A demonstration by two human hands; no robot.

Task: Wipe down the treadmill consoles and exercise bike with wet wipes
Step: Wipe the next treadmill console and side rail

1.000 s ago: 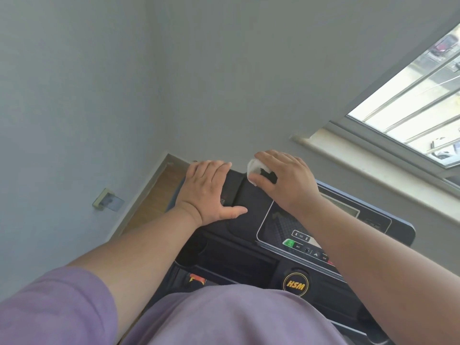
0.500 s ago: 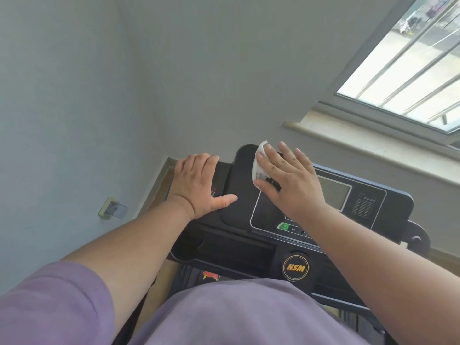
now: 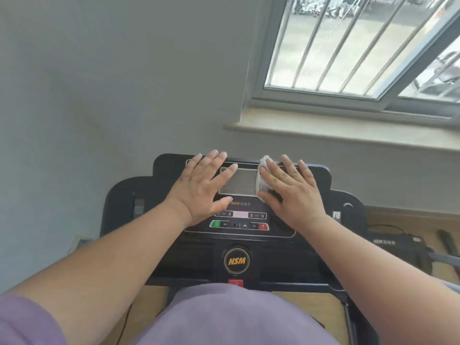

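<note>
The black treadmill console (image 3: 249,245) with a grey display (image 3: 240,181) and a round HSM badge stands straight in front of me. My left hand (image 3: 201,189) lies flat with straight fingers on the console's left side, its fingertips over the display's left edge. My right hand (image 3: 291,189) presses a white wet wipe (image 3: 261,183) flat against the display's right edge; most of the wipe is hidden under the palm.
A grey wall rises behind the console, and a window sill (image 3: 348,130) with a barred window runs at the upper right. Black equipment with a cable (image 3: 393,242) lies on the wooden floor to the right.
The view swung to face the console squarely. My left hand moved from the console's left end onto the display's left edge. My right hand slid the wipe rightward across the display.
</note>
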